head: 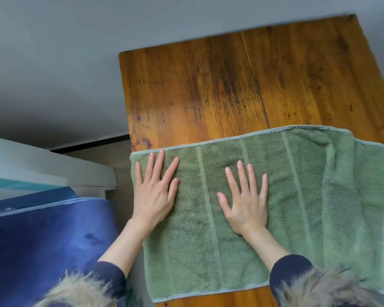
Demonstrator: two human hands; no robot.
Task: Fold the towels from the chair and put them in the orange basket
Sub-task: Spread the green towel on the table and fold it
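Observation:
A green towel (297, 196) with pale stripes lies spread flat across the near part of a wooden table (208, 89). Its right end is rumpled and shows a second layer underneath. My left hand (155, 191) presses flat on the towel's left end, fingers straight and spread. Palm down with straight fingers, my right hand (246, 202) rests on the towel's middle. Neither the orange basket nor the chair is in view.
A blue cloth-covered surface (49, 244) sits low at the left, beside the table. Behind it runs a white ledge (42, 169) with a teal stripe. A grey wall fills the top of the view. The table's left edge lies close to my left hand.

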